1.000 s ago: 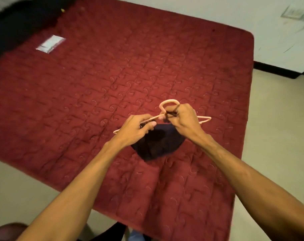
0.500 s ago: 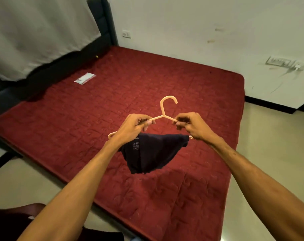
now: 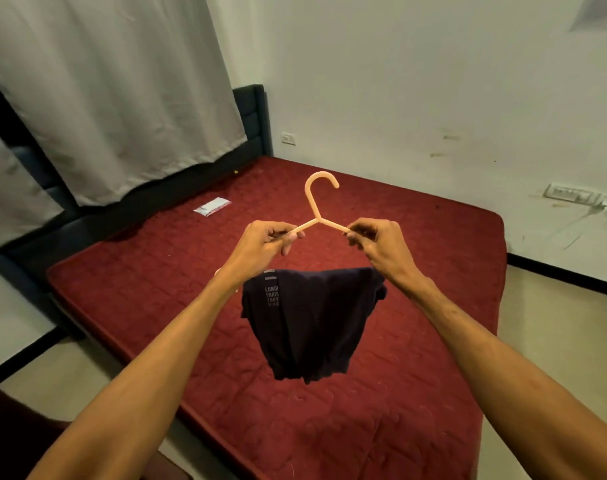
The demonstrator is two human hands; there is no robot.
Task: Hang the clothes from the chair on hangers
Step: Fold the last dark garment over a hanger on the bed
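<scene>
Head view: peach hanger [image 3: 316, 209] held aloft over red mattress [image 3: 416, 358], left hand [image 3: 262, 245] and right hand [image 3: 378, 245] gripping either arm, likely levelling it; dark garment [image 3: 312, 323] draped beneath, hung.

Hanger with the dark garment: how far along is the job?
Done: the dark garment already hangs from the hanger. In hand: the left hand and right hand grip the hanger's two arms, holding it up above the bed. Left: putting it away; no rail shows here, and I cannot see whether more clothes wait.
</scene>
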